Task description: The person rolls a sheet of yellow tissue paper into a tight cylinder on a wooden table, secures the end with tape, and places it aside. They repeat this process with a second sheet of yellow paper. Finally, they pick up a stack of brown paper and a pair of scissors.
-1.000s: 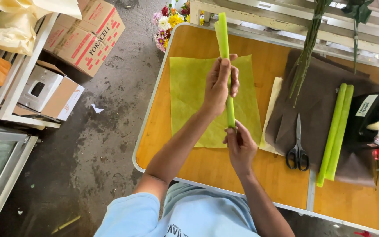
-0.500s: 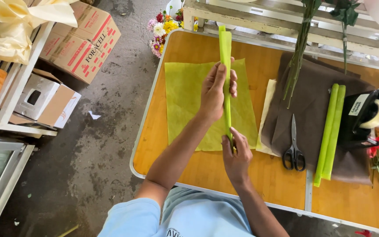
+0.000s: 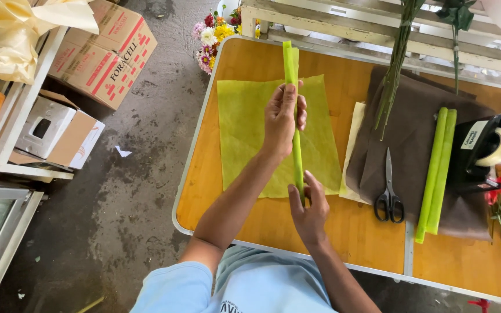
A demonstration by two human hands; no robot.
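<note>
Rolled paper point(image 3: 293, 104): 3; scissors point(image 3: 389, 200): 1

A wooden bench point(image 3: 250, 64) with a pale metal rim carries a yellow-green sheet point(image 3: 244, 133), a cream sheet point(image 3: 355, 139) and a brown cloth point(image 3: 413, 127). On the cloth lie black scissors point(image 3: 389, 191), two green rolls point(image 3: 436, 168), flower stems point(image 3: 392, 81) and a black tape dispenser point(image 3: 485, 148).

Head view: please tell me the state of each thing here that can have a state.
left hand: gripping the green roll
right hand: pinching the roll's near end
green roll: tightly rolled
green sheet: flat
scissors: closed
two green rolls: lying side by side
</note>
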